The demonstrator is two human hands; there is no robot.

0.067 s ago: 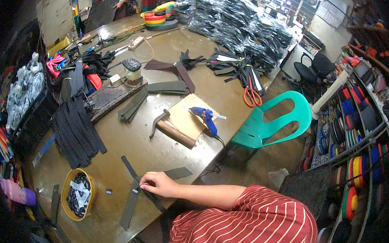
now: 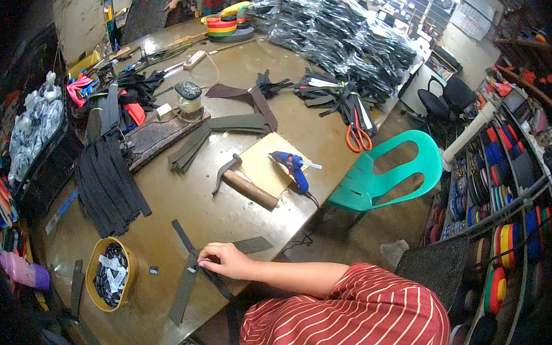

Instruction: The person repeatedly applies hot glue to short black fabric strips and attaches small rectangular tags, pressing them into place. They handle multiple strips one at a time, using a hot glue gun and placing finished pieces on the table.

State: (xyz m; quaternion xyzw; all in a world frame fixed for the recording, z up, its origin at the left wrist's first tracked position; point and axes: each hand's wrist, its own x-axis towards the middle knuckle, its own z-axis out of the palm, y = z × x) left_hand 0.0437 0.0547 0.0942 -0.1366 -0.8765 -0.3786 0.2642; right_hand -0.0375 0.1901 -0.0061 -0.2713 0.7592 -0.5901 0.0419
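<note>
My right hand (image 2: 224,261) comes in from the right and is closed, thumb and fingertips pinched together over the spot where dark webbing straps (image 2: 183,295) cross on the table. What the fingertips hold is too small to make out. A small pale label (image 2: 192,270) lies on the strap beside them. One strap end (image 2: 253,244) sticks out to the right behind the hand. To the left, a small dark tag (image 2: 154,270) lies alone on the table. Next to it stands a yellow tub (image 2: 133,284) filled with dark and white labels. My left hand is not visible.
A hammer (image 2: 248,188) and a blue glue gun (image 2: 290,166) lie on or beside a pale board (image 2: 253,163). Black straps (image 2: 109,186) are laid out at left. Scissors (image 2: 358,138) lie by the table's right edge, near a green chair (image 2: 386,172). Plastic-wrapped bundles (image 2: 337,42) are heaped behind.
</note>
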